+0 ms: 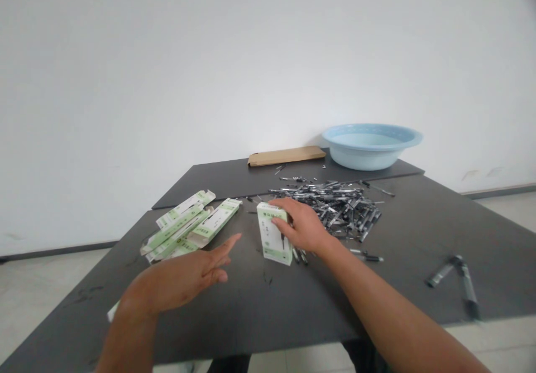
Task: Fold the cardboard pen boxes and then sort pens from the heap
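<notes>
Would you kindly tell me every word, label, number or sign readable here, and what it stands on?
No text is legible.
Upright box in the right hand: printed characters, too small and blurred.
Green-and-white boxes on the left: printed, equally unreadable.
Pen pile: no legible lettering.

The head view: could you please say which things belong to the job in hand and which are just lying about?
Seemingly in use:
upright white-and-green cardboard box, held by the right hand
heaped black-and-clear plastic pens
loose white-and-green cardboard boxes, left

Apparently lying about:
round pale-blue plastic basin
flat brown cardboard piece
</notes>
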### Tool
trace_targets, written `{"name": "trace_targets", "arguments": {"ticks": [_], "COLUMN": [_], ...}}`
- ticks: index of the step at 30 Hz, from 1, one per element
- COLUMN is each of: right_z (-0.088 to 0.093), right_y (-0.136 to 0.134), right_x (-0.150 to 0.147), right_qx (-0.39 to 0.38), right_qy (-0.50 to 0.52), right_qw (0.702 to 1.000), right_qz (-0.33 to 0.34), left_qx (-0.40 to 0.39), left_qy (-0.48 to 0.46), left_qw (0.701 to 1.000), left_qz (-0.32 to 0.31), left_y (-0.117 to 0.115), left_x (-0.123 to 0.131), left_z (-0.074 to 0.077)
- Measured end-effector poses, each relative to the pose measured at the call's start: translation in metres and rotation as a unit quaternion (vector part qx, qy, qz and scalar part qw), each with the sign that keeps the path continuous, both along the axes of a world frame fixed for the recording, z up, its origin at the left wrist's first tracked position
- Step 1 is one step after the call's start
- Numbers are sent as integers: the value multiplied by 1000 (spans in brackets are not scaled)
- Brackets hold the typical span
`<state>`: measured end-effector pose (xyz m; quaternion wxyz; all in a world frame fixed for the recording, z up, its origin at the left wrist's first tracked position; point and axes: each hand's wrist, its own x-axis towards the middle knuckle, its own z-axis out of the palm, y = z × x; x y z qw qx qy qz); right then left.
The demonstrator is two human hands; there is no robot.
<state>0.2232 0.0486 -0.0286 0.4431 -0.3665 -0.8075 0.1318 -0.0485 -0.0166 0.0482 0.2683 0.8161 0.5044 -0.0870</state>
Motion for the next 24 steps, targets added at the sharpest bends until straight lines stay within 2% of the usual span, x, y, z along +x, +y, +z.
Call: {"name": "trace_targets", "arguments": {"ticks": [3,6,10,14,24], "right_z": [-9,-19,-25,-28,-49], "right_y": [11,21,29,39,88], "right_x": [-4,-8,-13,-26,-101], "right_qx": [-69,-148,-220,-285,-405], "right_qy": [127,177,156,128,29], "right_qw": [989,971,957,944,909], "right_qz": [-41,-68,-103,-104,-88], "left_qx": [-1,-12,-21,-20,-13], "left_qy": [10,10,17,21,30], "left_qw": [1000,1000,1000,1000,999], "left_qz": [6,-5,1,2,24], "left_y": [-5,-10,-15,-21,-31], "left_x": [-2,-2,2,8,6], "left_z": [-2,-5,-10,-15,-19]}}
